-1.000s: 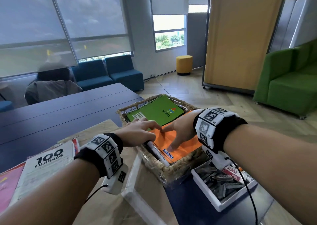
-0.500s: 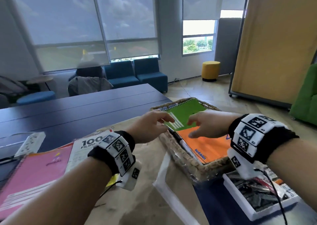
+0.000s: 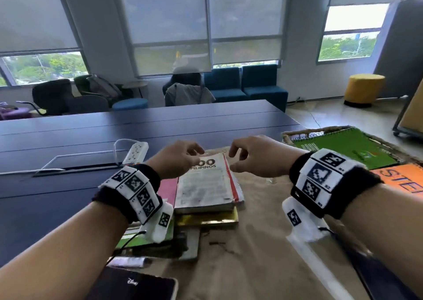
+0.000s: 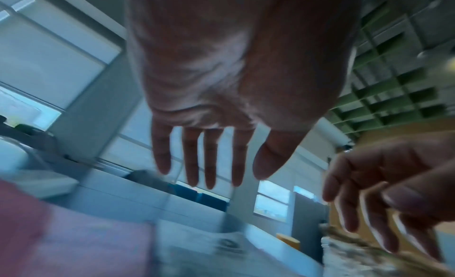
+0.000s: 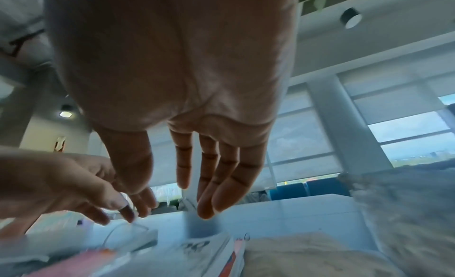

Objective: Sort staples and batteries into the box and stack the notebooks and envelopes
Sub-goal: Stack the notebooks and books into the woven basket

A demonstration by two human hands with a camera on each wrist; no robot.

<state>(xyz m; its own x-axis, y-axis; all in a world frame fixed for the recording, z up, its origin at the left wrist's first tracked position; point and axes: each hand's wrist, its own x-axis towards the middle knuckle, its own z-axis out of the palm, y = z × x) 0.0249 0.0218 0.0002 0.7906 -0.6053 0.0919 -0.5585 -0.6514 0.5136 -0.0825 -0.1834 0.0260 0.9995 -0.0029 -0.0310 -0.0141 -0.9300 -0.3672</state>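
Both hands hung above the far end of the "100 Filipinos" book (image 3: 206,183), which lay on top of a loose pile at the near edge of the dark table (image 3: 91,135). The left hand (image 3: 177,160) and the right hand (image 3: 254,156) were both released, fingers loosely curved and apart, holding nothing; both wrist views showed bare palms with daylight between the fingers. Under the book sat a yellow-covered book (image 3: 208,219), with a pink notebook (image 3: 169,191) and a green one (image 3: 146,238) poking out to the left, none of them squared. The wicker basket (image 3: 295,135) stood to the right, already holding a green spiral notebook (image 3: 343,149) and an orange notebook (image 3: 398,180). The step in hand was probably lifting the top of this pile toward that basket. To do it well, the 2 hands would likely need to come down on opposite long edges of the book, thumbs on top and fingers slid beneath, because its red-edged cover looked soft and could sag or fan if gripped at 1 corner. Taking only the top item seemed safer than scooping the whole skewed pile, since the lower covers could slide apart. The white power strip (image 3: 135,151) and its cord lay just beyond the left hand and were best kept clear of. No staples, batteries or envelopes could be made out.
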